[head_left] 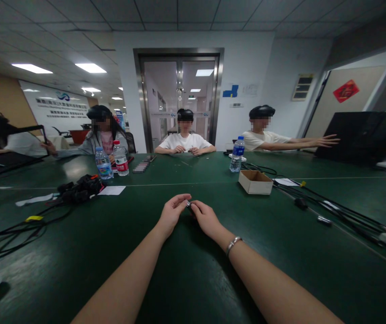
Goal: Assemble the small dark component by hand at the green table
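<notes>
Fingers (180, 198) pinch a shiny piece (188, 204) (box (252, 187) edge well apart).

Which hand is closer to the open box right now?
Right. The right hand is left of the box and nearer the wearer; the left hand is farther left of it.
</notes>
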A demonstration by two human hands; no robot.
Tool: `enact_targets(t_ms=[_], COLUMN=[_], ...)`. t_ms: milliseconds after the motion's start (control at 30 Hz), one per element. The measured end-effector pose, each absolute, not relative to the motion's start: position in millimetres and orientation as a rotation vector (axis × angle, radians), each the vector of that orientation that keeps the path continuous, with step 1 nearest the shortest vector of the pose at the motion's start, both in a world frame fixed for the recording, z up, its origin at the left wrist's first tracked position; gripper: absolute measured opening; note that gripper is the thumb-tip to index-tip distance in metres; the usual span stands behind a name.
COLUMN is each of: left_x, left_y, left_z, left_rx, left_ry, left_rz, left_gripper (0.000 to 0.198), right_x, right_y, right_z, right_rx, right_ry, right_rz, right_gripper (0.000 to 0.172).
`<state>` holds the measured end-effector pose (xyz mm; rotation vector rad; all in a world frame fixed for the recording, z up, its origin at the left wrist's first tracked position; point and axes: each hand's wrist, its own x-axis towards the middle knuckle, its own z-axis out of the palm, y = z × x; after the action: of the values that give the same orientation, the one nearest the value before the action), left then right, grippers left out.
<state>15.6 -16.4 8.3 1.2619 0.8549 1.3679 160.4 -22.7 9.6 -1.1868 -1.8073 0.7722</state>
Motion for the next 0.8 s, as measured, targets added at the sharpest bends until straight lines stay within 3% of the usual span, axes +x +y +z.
enact_targets(t_ms=[233, 800], left_x=[14.4, 18.6], left_y=[-14.2, -15.0], left_z=[5.8, 5.9], left_rx=[1.11, 1.018], left_ry=[0.917, 0.887], left_rz=[1.502, 1.378], left_gripper=[0.044, 0.039], right_x=[159.8, 160.4], right_y=[-21.3, -20.2], right_z=[6.9, 7.0], right_rx=[-1.133, -1.126], right_ry=[-1.803, -1.707], right_rz=[0.855, 0.907], right_gripper=[0.029, 0.025])
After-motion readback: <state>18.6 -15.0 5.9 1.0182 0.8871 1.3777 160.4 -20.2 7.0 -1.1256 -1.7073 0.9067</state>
